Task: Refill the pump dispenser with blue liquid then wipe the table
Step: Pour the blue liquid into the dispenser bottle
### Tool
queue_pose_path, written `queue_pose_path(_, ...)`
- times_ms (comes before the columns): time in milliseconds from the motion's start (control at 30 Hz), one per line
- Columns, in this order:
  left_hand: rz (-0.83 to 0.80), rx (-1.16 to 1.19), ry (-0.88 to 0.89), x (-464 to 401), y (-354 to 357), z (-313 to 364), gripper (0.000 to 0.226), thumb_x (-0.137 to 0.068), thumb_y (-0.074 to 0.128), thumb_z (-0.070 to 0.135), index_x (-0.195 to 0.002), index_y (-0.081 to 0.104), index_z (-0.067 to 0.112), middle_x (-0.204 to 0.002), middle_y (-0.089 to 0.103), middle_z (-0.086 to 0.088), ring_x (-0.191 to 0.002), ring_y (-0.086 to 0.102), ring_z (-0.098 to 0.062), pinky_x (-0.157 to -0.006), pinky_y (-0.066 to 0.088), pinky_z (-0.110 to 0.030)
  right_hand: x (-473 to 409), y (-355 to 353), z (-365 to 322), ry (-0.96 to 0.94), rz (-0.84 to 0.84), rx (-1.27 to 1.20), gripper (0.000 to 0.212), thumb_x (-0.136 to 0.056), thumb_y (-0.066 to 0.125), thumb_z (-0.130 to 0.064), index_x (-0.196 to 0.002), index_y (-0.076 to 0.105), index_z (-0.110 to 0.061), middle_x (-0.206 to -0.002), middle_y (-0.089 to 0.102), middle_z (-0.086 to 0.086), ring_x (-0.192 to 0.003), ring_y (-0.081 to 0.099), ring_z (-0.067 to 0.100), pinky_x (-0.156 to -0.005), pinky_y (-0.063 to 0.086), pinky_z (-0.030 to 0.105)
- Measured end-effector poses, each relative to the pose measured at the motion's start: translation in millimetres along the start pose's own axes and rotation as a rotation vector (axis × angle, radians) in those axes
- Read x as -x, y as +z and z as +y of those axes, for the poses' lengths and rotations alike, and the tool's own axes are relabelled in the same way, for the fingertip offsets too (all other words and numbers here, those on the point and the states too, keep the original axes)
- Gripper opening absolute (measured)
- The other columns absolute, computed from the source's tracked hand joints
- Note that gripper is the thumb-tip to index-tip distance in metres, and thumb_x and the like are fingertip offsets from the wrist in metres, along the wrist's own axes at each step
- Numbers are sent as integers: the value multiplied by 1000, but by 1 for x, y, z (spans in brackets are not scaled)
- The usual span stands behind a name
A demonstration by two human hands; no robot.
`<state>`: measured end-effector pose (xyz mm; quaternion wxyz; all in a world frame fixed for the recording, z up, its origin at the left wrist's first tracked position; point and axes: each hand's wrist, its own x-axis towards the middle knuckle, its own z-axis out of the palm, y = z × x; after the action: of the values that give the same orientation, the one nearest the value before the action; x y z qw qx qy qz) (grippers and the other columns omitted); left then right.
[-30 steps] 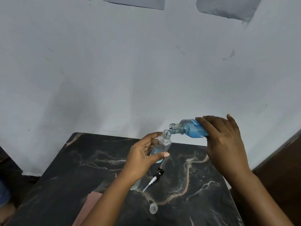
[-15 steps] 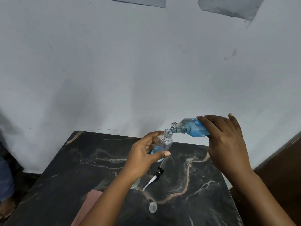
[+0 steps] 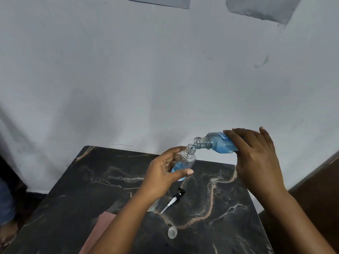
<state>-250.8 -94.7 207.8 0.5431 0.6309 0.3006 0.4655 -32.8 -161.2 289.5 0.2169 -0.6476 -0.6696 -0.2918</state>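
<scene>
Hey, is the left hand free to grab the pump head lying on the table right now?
Probably not yet. The left hand grips the clear dispenser bottle while the right hand pours from the blue refill bottle into it. The pump head lies uncovered on the table just below that hand.

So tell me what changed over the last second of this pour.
Very little moved. The right hand holds the refill bottle tipped at much the same angle, its mouth at the neck of the dispenser bottle that the left hand grips. Any rise in the blue liquid is too slight to tell. Pump head, clear cap and pink cloth lie as before on the table.
</scene>
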Motion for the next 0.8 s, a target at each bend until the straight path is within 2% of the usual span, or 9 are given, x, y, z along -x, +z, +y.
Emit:
queue_pose_path(200, 3, 8, 2, 1, 0, 2, 57, -70, 86, 20, -113, 62, 49, -114, 72, 15, -105, 69, -5, -84, 53, -13, -1, 0, 0, -8, -3, 5, 58, -70, 69, 18, -122, 65, -8, -114, 66, 16, -103, 60, 39, -110, 31, 55)
queue_pose_path(700, 8, 10, -2, 5, 0, 6, 57, -69, 86, 23, -111, 62, 54, -117, 70, 18, -110, 67, -3, -89, 54, -17, -1, -4, -1, -24, -1, 13, 60, -71, 68, 19, -124, 64, -9, -116, 66, 17, -105, 60, 39, -111, 31, 56)
queue_pose_path(800, 2, 18, -2, 6, 0, 7, 56, -70, 85, 22, -112, 62, 53, -117, 70, 19, -109, 67, -2, -86, 54, -14, -1, -5, -2, -23, -11, 14, 61, -70, 68, 18, -125, 63, -9, -117, 66, 17, -106, 60, 39, -111, 31, 55)
